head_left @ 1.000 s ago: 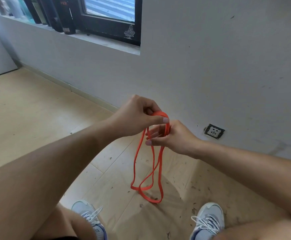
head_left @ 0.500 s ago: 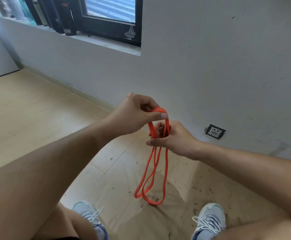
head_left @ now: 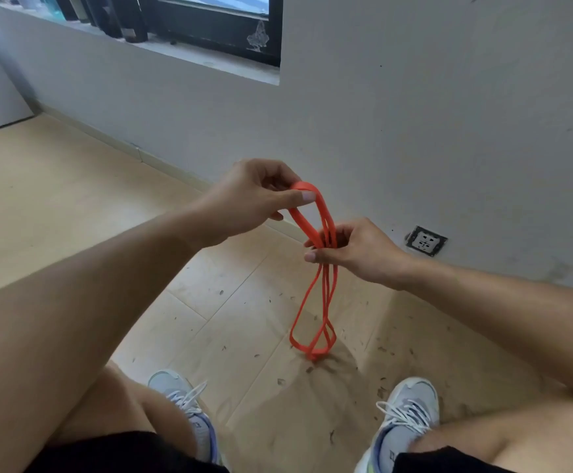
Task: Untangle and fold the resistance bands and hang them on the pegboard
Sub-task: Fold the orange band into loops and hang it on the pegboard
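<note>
We hold one orange resistance band doubled into several strands. Its top loop is pinched between thumb and forefinger of our left hand; just below and to the right, our right hand is closed around the gathered strands. The rest hangs below both hands, bottom loops near the floor between our shoes. Step judged: folding, strands nearly aligned. Next move needs even loops and a firm grip. No pegboard in view.
</note>
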`<control>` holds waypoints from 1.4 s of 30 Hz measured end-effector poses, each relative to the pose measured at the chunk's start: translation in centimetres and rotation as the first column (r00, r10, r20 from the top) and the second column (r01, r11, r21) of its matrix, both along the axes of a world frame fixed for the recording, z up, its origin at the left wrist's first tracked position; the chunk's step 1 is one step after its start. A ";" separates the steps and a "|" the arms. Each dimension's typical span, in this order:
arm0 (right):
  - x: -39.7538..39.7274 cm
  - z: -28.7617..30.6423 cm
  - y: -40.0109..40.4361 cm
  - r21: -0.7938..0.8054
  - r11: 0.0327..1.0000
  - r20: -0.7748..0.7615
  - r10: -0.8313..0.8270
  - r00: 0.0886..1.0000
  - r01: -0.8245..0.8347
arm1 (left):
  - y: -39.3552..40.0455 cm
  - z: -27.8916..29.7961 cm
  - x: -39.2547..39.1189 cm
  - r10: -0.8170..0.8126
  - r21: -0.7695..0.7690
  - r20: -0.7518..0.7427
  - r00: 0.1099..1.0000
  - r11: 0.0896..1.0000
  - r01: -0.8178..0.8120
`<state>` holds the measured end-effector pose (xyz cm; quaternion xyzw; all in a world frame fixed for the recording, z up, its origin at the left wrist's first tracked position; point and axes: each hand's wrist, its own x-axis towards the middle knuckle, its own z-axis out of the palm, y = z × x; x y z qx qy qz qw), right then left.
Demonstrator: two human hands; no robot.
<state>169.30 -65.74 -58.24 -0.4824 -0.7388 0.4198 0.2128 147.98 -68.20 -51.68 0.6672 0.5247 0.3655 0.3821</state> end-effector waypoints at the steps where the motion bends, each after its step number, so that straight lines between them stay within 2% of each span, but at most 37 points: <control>1: 0.0 -0.1 0.0 0.000 1.000 0.001 -0.001 1.000 0.001 | 0.0 0.1 0.2 0.002 0.005 0.005 1.000 1.000 -0.002; 8: 0.1 0.0 0.2 0.015 0.999 -0.050 -0.029 0.998 0.030 | 0.1 0.4 0.2 0.039 0.057 0.027 0.999 0.998 -0.040; 16: 1.3 0.0 0.7 -0.014 1.000 -0.153 -0.026 0.988 0.024 | 0.8 0.0 -2.7 0.000 -0.014 0.060 0.998 1.000 0.000; 21: 1.7 0.4 0.9 -0.063 0.998 -0.213 -0.034 0.976 0.021 | 1.4 -1.3 -5.5 0.024 -0.135 0.078 0.997 0.991 -0.013; 23: 1.6 0.5 0.9 -0.045 0.999 -0.170 -0.026 0.985 0.019 | 1.7 -2.2 -6.1 0.014 -0.202 0.025 1.000 0.979 -0.008; 26: 1.1 0.8 0.8 0.000 1.000 -0.046 -0.003 0.999 0.003 | 1.7 -2.8 -5.8 -0.029 -0.248 -0.167 0.986 0.969 -0.014; 29: 0.2 1.2 0.1 0.032 0.998 0.071 0.050 0.996 -0.053 | 1.0 -2.0 -3.0 -0.101 -0.167 -0.326 0.940 0.985 0.048; 31: -0.4 1.5 -0.4 0.083 0.992 0.162 0.079 0.984 -0.093 | 0.6 -1.9 -0.5 -0.139 -0.162 -0.366 0.920 0.983 0.084; 34: -0.9 1.9 -0.9 0.157 0.980 0.228 0.087 0.970 -0.125 | 0.5 -2.8 2.2 -0.192 -0.249 -0.431 0.881 0.964 0.089; 36: -0.8 2.0 -0.9 0.173 0.979 0.210 0.071 0.975 -0.109 | 0.6 -3.4 2.5 -0.280 -0.348 -0.431 0.858 0.929 0.129; 38: -0.4 2.0 -0.8 0.118 0.989 0.139 0.069 0.988 -0.085 | 0.7 -3.3 2.0 -0.324 -0.395 -0.377 0.868 0.904 0.165; 42: 0.6 2.1 -0.5 -0.077 0.994 -0.132 0.073 0.989 -0.084 | 0.9 -2.4 1.1 -0.302 -0.342 -0.235 0.924 0.915 0.212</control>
